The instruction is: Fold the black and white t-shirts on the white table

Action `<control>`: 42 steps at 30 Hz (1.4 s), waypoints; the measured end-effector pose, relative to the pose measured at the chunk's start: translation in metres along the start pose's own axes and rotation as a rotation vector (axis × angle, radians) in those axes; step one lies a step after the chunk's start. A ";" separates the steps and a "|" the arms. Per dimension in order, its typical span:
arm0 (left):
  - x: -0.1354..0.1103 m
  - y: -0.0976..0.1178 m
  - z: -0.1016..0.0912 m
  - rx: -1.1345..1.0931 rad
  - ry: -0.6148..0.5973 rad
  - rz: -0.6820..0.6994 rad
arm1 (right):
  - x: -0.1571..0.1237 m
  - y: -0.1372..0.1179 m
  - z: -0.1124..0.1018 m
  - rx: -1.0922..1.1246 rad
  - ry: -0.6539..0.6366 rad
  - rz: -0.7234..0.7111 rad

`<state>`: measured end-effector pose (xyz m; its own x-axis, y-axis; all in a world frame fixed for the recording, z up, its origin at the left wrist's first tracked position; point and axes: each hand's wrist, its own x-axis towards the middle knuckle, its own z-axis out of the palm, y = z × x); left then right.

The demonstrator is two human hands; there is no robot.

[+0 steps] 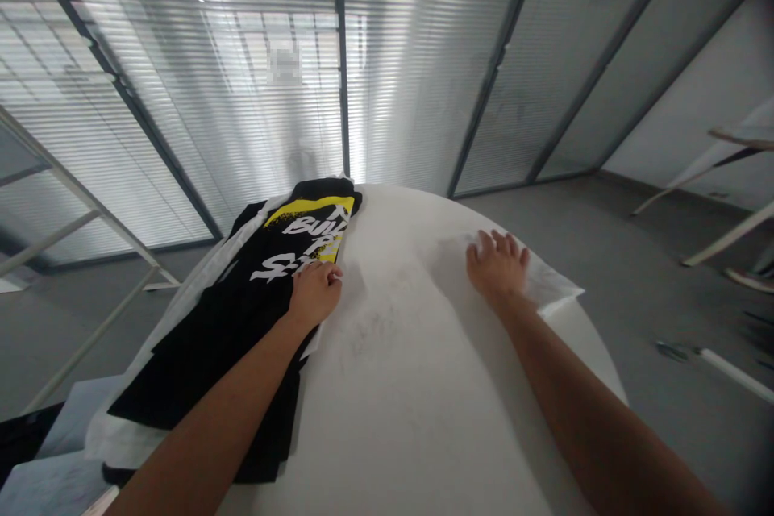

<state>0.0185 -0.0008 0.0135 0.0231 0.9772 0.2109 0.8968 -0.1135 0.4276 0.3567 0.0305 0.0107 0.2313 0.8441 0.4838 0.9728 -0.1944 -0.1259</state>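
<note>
A folded black T-shirt [218, 330] with white lettering and a yellow print lies on a pile of black and white cloth, along the left side of the round white table [387, 411]. My left hand [315, 292] is at the shirt's right edge beside the lettering, its fingers curled in and closed on the cloth there. On the right side of the table my right hand [499, 266] lies palm down, fingers apart and slightly bent. It presses on a thin, whitish, see-through sheet or bag [551, 287], whose corner sticks out past the table edge.
A glass partition with blinds [405, 81] stands beyond the table. At the left is a white metal frame [90, 214]; light blue-grey cloth [78, 419] is below it. Chair legs [726, 234] and a white pole-like object [734, 375] are at the right above the grey floor.
</note>
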 end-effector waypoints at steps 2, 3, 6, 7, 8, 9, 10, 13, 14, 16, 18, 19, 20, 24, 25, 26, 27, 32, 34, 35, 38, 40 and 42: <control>0.000 0.001 -0.001 0.003 -0.001 -0.001 | -0.007 -0.016 0.000 0.048 -0.018 -0.206; 0.000 0.001 -0.001 0.004 -0.001 -0.001 | -0.013 -0.024 0.001 0.063 -0.068 -0.308; 0.000 0.001 -0.001 0.004 0.001 0.006 | -0.030 -0.044 0.007 0.059 -0.272 -0.504; 0.000 0.001 -0.001 0.004 0.001 0.009 | -0.035 -0.048 0.009 0.053 -0.315 -0.534; 0.000 0.001 -0.001 0.004 0.001 0.012 | -0.038 -0.050 0.011 0.049 -0.341 -0.552; 0.000 0.000 0.000 0.005 0.002 0.014 | -0.039 -0.051 0.012 0.049 -0.353 -0.557; -0.001 0.000 0.001 0.008 0.001 0.016 | -0.040 -0.051 0.013 0.053 -0.357 -0.552; -0.001 -0.001 0.002 0.000 0.001 0.023 | -0.038 -0.048 0.012 0.069 -0.362 -0.533; -0.001 -0.001 0.002 -0.020 0.004 0.026 | -0.037 -0.048 0.011 0.071 -0.360 -0.530; 0.001 -0.001 -0.001 -0.086 0.007 0.025 | -0.035 -0.047 0.010 0.076 -0.354 -0.530; 0.005 -0.004 -0.011 -0.152 0.014 -0.008 | -0.035 -0.047 0.010 0.085 -0.350 -0.531; 0.008 -0.007 -0.018 -0.166 0.023 -0.044 | -0.035 -0.047 0.010 0.090 -0.348 -0.530; 0.010 -0.012 -0.026 -0.160 0.038 -0.088 | -0.035 -0.046 0.010 0.096 -0.345 -0.529; 0.015 -0.051 -0.066 0.060 0.084 -0.297 | -0.034 -0.045 0.013 0.115 -0.334 -0.525; 0.014 -0.064 -0.076 0.148 0.072 -0.345 | -0.034 -0.045 0.014 0.118 -0.337 -0.523; 0.011 -0.078 -0.084 0.238 0.052 -0.394 | -0.034 -0.045 0.014 0.120 -0.341 -0.520; 0.006 -0.090 -0.092 0.306 0.028 -0.441 | -0.034 -0.045 0.013 0.120 -0.345 -0.518; -0.028 -0.119 -0.118 0.374 -0.246 -0.383 | -0.034 -0.045 0.011 0.130 -0.334 -0.521; -0.040 -0.119 -0.122 0.341 -0.278 -0.333 | -0.034 -0.045 0.011 0.139 -0.328 -0.527; -0.046 -0.119 -0.123 0.326 -0.283 -0.312 | -0.034 -0.044 0.012 0.142 -0.326 -0.529; -0.056 -0.120 -0.125 0.291 -0.277 -0.269 | -0.034 -0.044 0.014 0.145 -0.321 -0.527; -0.059 -0.121 -0.125 0.262 -0.267 -0.212 | -0.034 -0.044 0.015 0.147 -0.320 -0.526; -0.061 -0.119 -0.125 0.235 -0.254 -0.157 | -0.034 -0.044 0.014 0.149 -0.325 -0.529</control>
<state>-0.1449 -0.0689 0.0597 -0.0402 0.9961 -0.0786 0.9744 0.0565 0.2174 0.3062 0.0176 -0.0126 -0.3182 0.9199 0.2293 0.9368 0.3422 -0.0725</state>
